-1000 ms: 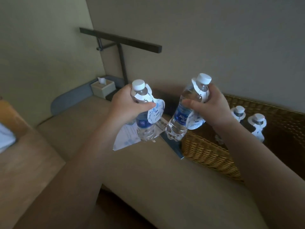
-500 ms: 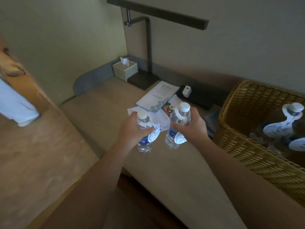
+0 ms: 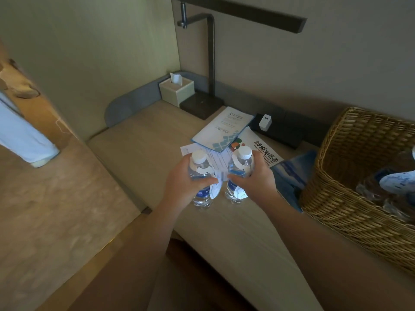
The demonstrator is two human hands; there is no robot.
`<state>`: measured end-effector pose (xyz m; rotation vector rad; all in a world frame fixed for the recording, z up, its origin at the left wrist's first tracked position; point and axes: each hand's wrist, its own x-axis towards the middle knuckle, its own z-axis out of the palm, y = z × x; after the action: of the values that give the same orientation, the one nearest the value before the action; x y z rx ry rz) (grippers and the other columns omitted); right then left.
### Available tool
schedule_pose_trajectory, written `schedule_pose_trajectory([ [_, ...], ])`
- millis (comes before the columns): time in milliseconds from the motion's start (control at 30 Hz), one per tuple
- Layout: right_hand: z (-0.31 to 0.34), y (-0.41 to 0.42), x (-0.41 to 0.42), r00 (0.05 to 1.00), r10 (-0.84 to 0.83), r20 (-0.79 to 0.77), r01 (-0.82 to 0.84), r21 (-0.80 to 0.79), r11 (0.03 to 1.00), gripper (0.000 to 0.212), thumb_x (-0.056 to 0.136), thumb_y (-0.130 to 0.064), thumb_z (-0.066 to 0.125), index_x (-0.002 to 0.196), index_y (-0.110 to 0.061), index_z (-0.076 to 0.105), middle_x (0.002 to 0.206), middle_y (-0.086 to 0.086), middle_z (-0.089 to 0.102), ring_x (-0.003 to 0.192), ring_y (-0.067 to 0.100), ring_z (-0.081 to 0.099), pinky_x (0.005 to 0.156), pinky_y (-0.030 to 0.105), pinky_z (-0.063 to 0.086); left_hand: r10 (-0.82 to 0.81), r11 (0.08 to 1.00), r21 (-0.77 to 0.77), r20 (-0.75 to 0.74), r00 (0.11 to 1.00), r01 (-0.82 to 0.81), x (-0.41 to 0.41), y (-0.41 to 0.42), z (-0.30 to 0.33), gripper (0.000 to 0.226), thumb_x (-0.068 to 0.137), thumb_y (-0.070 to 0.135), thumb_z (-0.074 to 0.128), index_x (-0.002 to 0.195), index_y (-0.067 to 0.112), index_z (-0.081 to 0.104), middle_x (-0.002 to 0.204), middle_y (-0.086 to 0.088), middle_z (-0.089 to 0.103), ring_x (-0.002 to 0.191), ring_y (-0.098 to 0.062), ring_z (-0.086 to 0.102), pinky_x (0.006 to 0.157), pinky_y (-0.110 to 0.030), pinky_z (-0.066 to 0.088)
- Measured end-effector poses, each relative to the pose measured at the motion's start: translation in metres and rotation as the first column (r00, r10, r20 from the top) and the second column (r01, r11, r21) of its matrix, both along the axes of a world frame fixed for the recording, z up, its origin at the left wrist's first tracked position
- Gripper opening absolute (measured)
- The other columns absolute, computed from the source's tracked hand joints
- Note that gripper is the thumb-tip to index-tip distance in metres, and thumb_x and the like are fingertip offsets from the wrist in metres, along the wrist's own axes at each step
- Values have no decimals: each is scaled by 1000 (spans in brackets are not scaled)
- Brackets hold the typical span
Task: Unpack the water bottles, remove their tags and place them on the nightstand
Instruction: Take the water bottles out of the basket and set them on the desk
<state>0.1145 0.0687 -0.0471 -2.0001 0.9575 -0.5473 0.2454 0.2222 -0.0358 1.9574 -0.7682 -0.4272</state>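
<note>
My left hand (image 3: 183, 182) grips a small clear water bottle (image 3: 202, 194) with a white cap and a white paper tag (image 3: 215, 187) hanging from its neck. My right hand (image 3: 256, 178) grips a second tagged bottle (image 3: 238, 176) beside it. Both bottles stand upright, their bases on or just above the beige nightstand top (image 3: 235, 239). More tagged bottles (image 3: 395, 187) lie in the wicker basket (image 3: 336, 198) at the right, partly cut off by the frame edge.
Leaflets and a welcome folder (image 3: 222, 129) lie just behind the bottles. A tissue box (image 3: 176, 92), a dark lamp base (image 3: 202, 105) and a white charger (image 3: 265, 122) sit along the back. The nightstand's front-left edge drops to the floor; a person's leg (image 3: 27, 135) stands far left.
Both hands came down with the bottles from in front of the basket to the nightstand top, left of the basket. The view tilted down and shifted left.
</note>
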Motion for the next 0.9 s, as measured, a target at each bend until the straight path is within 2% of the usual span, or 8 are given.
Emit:
schedule_pose_trajectory([
  [100, 0, 0, 1, 1000, -4, -5, 4, 27, 1000, 77, 65, -34, 86, 125, -30, 39, 120, -5, 57, 104, 13, 58, 76, 25, 50, -20, 1000, 0, 25, 999, 20, -4, 1, 4, 92, 62, 34, 89, 138, 40, 37, 130, 14, 57, 120, -2, 53, 91, -25, 52],
  [167, 2, 0, -1, 1000, 6, -11, -6, 41, 999, 80, 64, -36, 86, 127, -30, 37, 121, -5, 57, 105, 14, 58, 72, 21, 47, 0, 1000, -23, 46, 999, 1, -6, 2, 8, 88, 61, 31, 90, 122, 63, 34, 113, 36, 56, 107, 21, 50, 72, -3, 46],
  [233, 3, 0, -3, 1000, 26, -16, -25, 43, 999, 86, 63, -40, 86, 131, -31, 35, 125, -3, 56, 111, 18, 57, 75, 23, 48, 39, 998, -49, 89, 995, -34, -9, 2, 14, 81, 62, 33, 89, 117, 59, 35, 103, 48, 48, 97, 36, 39, 60, 9, 33],
  [333, 10, -3, -12, 1000, -8, 3, 8, 45, 999, 95, 63, -45, 85, 139, -33, 30, 138, -2, 49, 120, 18, 51, 84, 29, 45, 96, 995, -2, 134, 986, -96, -12, -5, 27, 97, 66, 56, 78, 144, 31, 26, 138, 21, 42, 116, 12, 43, 77, -2, 36],
  [433, 22, -10, -27, 998, -62, 22, 62, -5, 998, 87, 69, -51, 78, 140, -31, 33, 143, -3, 46, 123, 14, 47, 86, 28, 45, 89, 996, 5, 194, 977, -91, -20, -16, 42, 96, 70, 62, 67, 149, 32, 20, 151, 4, 35, 131, -14, 44, 87, -23, 45],
  [633, 59, -38, -86, 980, -186, 77, 195, -137, 971, 50, 84, -42, 68, 129, -26, 51, 131, -5, 52, 106, 3, 49, 63, 5, 36, -63, 986, -125, 325, 944, 109, -70, -63, 77, 73, 86, 46, 65, 147, 33, 26, 143, 3, 45, 126, -12, 47, 93, -35, 52],
  [733, 77, -53, -130, 954, -250, 164, 272, -128, 954, 41, 86, -36, 67, 123, -24, 55, 123, -4, 55, 105, 8, 55, 72, 13, 46, -172, 962, -150, 321, 931, 229, -105, -99, 87, 71, 87, 42, 65, 148, 29, 30, 148, 4, 41, 135, -12, 39, 104, -30, 39],
  [900, 88, -81, -211, 891, -414, 189, 435, -89, 896, 30, 85, -35, 68, 112, -23, 59, 105, -4, 61, 93, 6, 60, 71, 19, 50, -380, 896, -120, 292, 877, 428, -166, -165, 92, 70, 86, 46, 64, 147, 30, 33, 149, 5, 41, 135, -11, 37, 100, -24, 34],
])
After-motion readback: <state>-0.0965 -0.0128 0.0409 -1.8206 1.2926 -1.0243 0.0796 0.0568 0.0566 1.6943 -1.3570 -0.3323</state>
